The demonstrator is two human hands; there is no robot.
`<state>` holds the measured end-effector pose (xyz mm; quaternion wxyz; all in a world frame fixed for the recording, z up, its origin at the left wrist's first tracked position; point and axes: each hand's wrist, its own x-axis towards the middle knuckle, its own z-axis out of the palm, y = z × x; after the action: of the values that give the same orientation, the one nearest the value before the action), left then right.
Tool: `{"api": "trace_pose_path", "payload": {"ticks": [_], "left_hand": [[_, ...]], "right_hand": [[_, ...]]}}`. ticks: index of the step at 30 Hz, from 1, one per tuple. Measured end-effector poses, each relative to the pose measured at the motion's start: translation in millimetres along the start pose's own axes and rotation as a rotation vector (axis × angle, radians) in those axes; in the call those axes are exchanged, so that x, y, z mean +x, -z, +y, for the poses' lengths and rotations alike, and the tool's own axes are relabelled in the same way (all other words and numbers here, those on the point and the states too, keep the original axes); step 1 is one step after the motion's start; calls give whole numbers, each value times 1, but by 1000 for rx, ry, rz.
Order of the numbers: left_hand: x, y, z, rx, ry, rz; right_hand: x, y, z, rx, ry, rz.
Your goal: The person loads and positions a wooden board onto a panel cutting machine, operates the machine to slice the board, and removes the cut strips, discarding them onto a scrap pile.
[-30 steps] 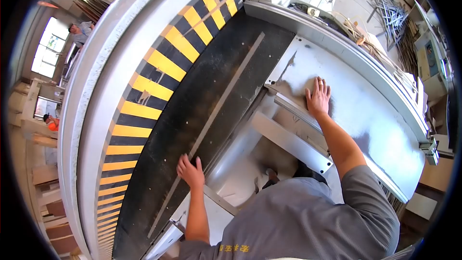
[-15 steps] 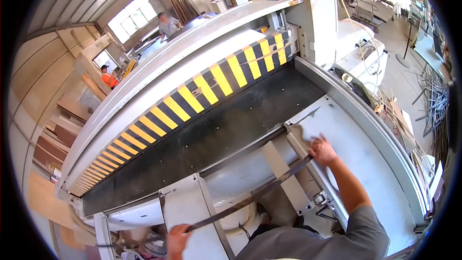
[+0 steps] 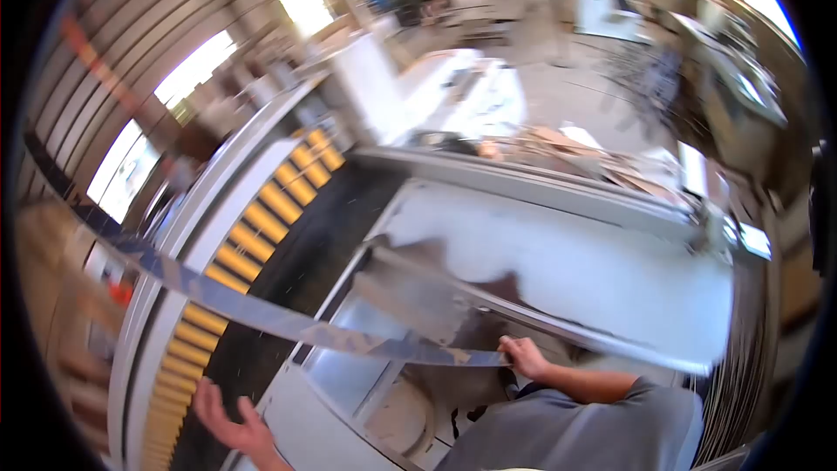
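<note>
A long, thin strip, dark grey with worn tan patches, stretches across the view from the upper left. Its near end is gripped by my right hand, the fingers closed round it. Below the strip and apart from it, my left hand is raised with fingers spread, holding nothing. It is nearest the black bed of a large machine. The yellow-and-black striped guard runs along that bed behind the strip. What the strip is made of I cannot tell.
To the right is the machine's pale side table, bounded by a metal rail. Scrap boards and offcuts lie beyond the rail. Thin strips are stacked at the right. An orange-clad figure is blurred at the far left.
The view has swung right. The strip, earlier low between both hands, is now raised and reaches far left. My left hand has come off it and opened; my right still grips it.
</note>
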<state>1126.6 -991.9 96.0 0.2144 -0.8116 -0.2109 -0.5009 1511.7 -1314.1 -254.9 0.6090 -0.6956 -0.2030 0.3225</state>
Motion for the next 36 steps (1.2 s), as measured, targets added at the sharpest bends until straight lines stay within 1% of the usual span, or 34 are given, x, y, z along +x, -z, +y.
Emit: {"api": "trace_pose_path", "payload": {"ticks": [1,2,3,4,5,7,9,10,11,13,14,15,16,17,18,19,20,22,23,24,26,27,29,31,32,33,34,35,36], "left_hand": [[-8,-25,28,-133,78,-91],[-13,-47,59,-313,129,-125],[-31,-72,83,-481,235,-179],[-48,-89,110,-560,246,-230],[-64,-100,144,-707,334,-282],[-92,-108,205,-840,315,-442],[-125,-111,266,-831,204,-555],[-133,-107,298,-818,152,-602],[-134,-99,333,-938,164,-651],[-147,-77,398,-1157,205,-760],[-137,-54,432,-1131,148,-790],[-139,-43,465,-1149,127,-828],[-144,-29,499,-1165,111,-864],[-149,-14,533,-1177,100,-901],[-149,0,569,-1160,55,-903],[-148,10,606,-1199,6,-872],[-147,17,647,-1237,-38,-841],[-143,47,746,-1312,-117,-797],[-135,69,801,-1336,-161,-792],[-128,84,852,-1368,-205,-765],[-135,111,938,-1490,-250,-806],[-144,128,979,-1543,-272,-849],[-168,157,1055,-1613,-296,-951],[-189,167,1132,-1676,-459,-1093],[-202,171,1162,-1702,-545,-1172],[-213,169,1193,-1713,-582,-1320],[-223,168,1231,-1718,-622,-1466],[-231,166,1270,-1718,-664,-1609],[-234,163,1311,-1753,-691,-1730]], "right_hand": [[-35,34,19,-1,-71,99],[-70,67,39,6,-141,199],[-113,101,46,40,-138,272],[-158,129,48,84,-147,352],[-202,156,47,125,-150,425],[-289,187,47,205,-169,564],[-357,209,59,172,-185,677],[-386,218,59,241,-218,733],[-411,232,61,304,-248,781],[-448,268,90,388,-192,888],[-466,283,103,432,-165,938],[-478,305,91,556,-112,1064],[-494,338,80,514,-39,1161],[-509,379,67,468,33,1252],[-522,435,49,446,97,1293],[-537,502,11,386,88,1249],[-535,597,2,237,198,1152],[-507,790,-94,-496,193,1342],[-471,935,-113,-1047,244,1680],[-486,976,-164,-959,295,1774],[-517,1053,-271,-771,427,1949],[-548,1035,-301,-564,527,1835],[-586,1037,-302,-704,835,1721],[-632,1019,-265,-837,1015,1542],[-641,1020,-227,-871,1033,1505],[-645,1021,-189,-910,1053,1467],[-655,1022,-152,-963,1010,1411],[-657,1035,-98,-933,930,1387],[-661,1051,-42,-981,699,1382]]}}
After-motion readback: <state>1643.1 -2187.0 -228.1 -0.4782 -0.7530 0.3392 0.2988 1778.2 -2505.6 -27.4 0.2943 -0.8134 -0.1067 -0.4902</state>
